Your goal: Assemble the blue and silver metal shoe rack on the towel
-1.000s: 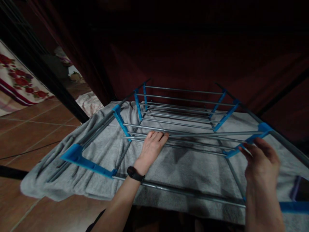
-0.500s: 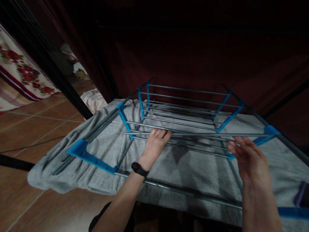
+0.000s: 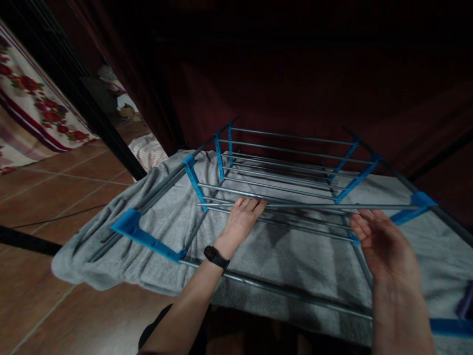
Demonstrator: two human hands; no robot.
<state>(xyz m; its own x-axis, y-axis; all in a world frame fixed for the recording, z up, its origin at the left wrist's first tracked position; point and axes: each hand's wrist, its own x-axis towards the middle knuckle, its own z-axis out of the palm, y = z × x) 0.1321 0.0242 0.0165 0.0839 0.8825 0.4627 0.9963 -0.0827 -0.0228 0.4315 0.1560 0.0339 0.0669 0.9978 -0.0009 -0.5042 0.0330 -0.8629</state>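
Note:
A rack of grey metal rods joined by blue plastic brackets lies on a grey blanket. My left hand, with a black band at its wrist, has its fingers curled over a loose-looking metal rod. The right end of that rod meets a blue corner bracket; its left end shows in front of another blue bracket, and I cannot tell whether it is seated there. Palm up, my right hand is under the rod's right part, fingers stretched out and tips close to it.
Behind the rack hangs a dark red curtain. Black posts stand at the left, with a floral cloth beyond them. Tiled floor lies left of the blanket. A small dark purple thing is at the right edge.
The view has turned slightly left, so most things appear a little further right. My left hand keeps its hold on the rod, and my right hand stays beneath it with fingers extended.

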